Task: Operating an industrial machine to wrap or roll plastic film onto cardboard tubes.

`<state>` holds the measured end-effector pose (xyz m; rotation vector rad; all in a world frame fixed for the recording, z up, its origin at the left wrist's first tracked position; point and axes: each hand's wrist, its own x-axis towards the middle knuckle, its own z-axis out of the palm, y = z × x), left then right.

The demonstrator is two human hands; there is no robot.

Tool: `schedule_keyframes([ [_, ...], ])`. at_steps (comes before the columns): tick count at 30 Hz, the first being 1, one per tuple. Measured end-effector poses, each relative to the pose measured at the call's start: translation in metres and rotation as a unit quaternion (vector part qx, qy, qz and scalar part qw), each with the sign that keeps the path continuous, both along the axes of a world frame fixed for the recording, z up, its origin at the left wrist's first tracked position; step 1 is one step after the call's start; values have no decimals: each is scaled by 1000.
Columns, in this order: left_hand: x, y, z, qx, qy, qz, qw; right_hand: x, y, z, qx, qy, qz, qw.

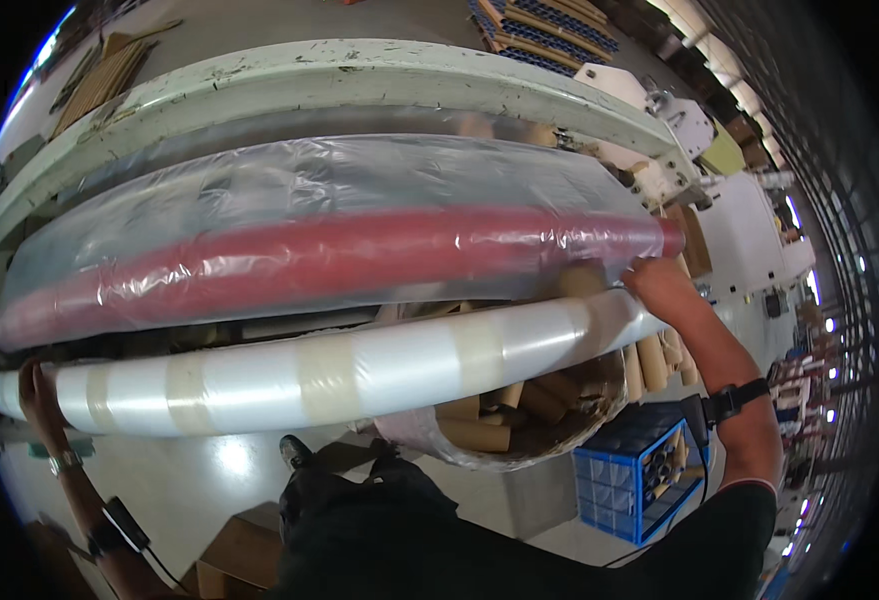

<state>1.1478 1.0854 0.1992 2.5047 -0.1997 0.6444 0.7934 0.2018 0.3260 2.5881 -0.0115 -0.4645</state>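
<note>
A long roll of white plastic film [399, 370], with several pale tan bands around it, lies crosswise in front of me. My left hand [41, 400] wraps over the roll close to its left end. Near the roll's right end is my right hand [657, 285], its fingers curled closed by the lower edge of a clear plastic sheet [259, 185]. What those fingers hold is hidden. Behind the roll, the sheet drapes over a long red roller [359, 250], whose bare right end [672, 238] sticks out just beyond my right hand.
A pale machine beam [359, 75] spans the far side. Below the roll stands a plastic-lined bin [569, 440] holding cardboard tubes [474, 435]. To its right is a blue crate [609, 485]. A cardboard box [244, 550] sits at lower left; more tubes [549, 25] are stacked far back.
</note>
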Motion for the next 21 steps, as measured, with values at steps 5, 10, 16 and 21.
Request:
schedule_keyframes([
  [5,2,-7,-12,-37,19,24,999,-61,-116,-14,-86,-34,-145,985],
  [10,-3,-24,-3,-64,21,40,997,-99,-209,-6,-219,-42,-288,931],
  [16,-23,-64,21,-87,-6,69,994,40,-50,58,132,-357,-165,910],
  [21,-46,-66,31,-195,-45,-4,980,258,213,4,632,-372,-123,669],
])
